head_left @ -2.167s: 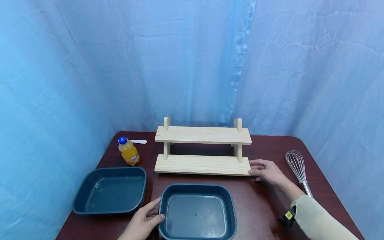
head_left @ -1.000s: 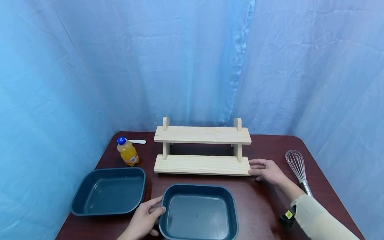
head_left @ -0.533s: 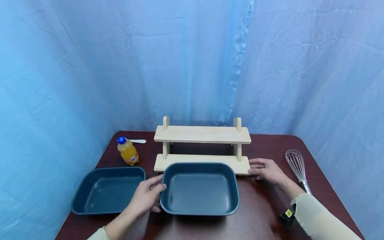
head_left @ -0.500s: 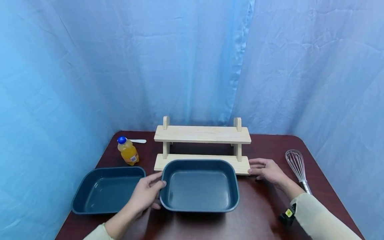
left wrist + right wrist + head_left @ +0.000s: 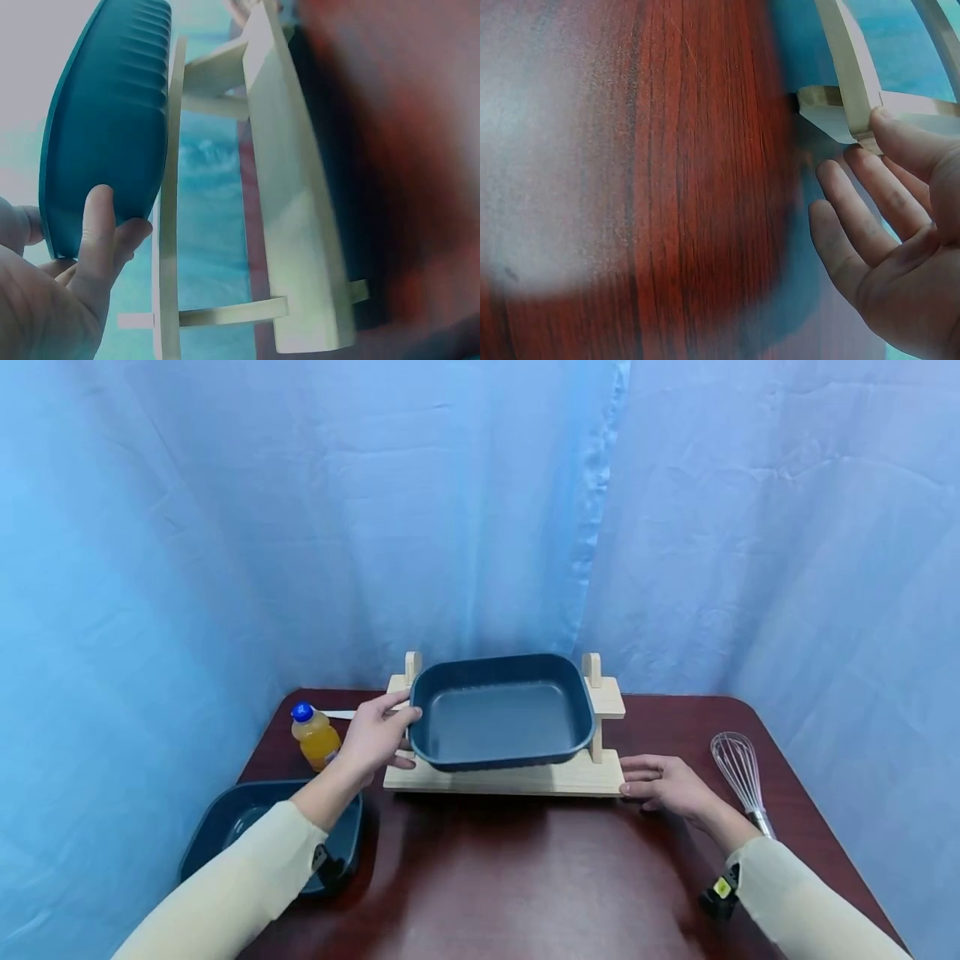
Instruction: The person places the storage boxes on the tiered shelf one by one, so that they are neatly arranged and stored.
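In the head view a dark blue rectangular tray (image 5: 502, 718) hangs raised before the upper board of a two-tier wooden shelf (image 5: 502, 779). My left hand (image 5: 377, 732) grips the tray's left end, thumb over the rim and fingers beneath. From the left wrist view, the tray's ribbed underside (image 5: 112, 112) shows beside the upper board, tilted. At the right end of the lower board, my right hand (image 5: 663, 787) pinches the corner between thumb and index finger; the other fingers spread free, as the right wrist view shows. The tray hides most of the upper board.
A second dark blue tray (image 5: 347, 835) stands at the left, partly under my left forearm. Behind it are an orange drink bottle (image 5: 318, 743) with a blue cap and a white-handled utensil (image 5: 339, 714). A whisk (image 5: 741, 772) lies at the right. Blue curtains (image 5: 480, 527) enclose the table.
My left hand has lifted the tray off the table and carried it forward and up to the shelf's upper board. My right hand has stayed at the shelf's end.
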### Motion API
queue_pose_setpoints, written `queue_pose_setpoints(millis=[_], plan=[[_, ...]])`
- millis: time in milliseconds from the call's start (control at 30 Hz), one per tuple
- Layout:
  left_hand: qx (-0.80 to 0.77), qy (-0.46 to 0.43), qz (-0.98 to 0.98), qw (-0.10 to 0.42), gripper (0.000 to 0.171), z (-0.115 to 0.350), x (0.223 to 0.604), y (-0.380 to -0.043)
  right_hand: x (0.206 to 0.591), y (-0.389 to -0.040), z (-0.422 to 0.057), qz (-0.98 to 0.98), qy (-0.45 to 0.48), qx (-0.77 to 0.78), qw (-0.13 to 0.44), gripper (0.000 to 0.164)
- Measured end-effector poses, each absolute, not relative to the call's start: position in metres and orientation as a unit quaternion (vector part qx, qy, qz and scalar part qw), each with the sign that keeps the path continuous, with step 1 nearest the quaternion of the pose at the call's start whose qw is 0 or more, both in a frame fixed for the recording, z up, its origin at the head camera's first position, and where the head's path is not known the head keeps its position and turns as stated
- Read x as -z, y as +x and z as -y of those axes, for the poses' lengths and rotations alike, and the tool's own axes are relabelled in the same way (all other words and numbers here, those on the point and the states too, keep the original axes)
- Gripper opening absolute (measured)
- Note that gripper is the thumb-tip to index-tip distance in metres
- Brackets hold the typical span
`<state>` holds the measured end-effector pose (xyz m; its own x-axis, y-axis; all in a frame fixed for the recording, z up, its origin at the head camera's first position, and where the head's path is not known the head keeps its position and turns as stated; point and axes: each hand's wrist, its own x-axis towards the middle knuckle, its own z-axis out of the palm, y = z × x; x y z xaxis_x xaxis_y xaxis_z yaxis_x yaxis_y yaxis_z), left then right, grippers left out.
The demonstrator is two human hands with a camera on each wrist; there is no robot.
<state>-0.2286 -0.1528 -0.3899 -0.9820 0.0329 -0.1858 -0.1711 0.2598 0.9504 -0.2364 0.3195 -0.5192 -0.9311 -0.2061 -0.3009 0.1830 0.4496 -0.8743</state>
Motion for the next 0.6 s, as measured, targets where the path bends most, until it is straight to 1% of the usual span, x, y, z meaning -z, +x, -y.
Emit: queue_pose_setpoints(millis=[133,300,600], plan=[[-0.604,-0.043,-0.793,0.075,0.053,0.146,0.387,-0.251,0.520,-0.236,-0.317,-0.834,-0.004,0.519,0.184,0.064],[-0.598,-0.026,-0.797,0.077,0.054,0.140,0.384,-0.275,0.519,-0.234,-0.317,-0.837,-0.004,0.516,0.184,0.064],[-0.585,-0.028,-0.807,0.073,0.055,0.138,0.382,-0.298,0.516,-0.230,-0.312,-0.834,-0.002,0.518,0.191,0.065]])
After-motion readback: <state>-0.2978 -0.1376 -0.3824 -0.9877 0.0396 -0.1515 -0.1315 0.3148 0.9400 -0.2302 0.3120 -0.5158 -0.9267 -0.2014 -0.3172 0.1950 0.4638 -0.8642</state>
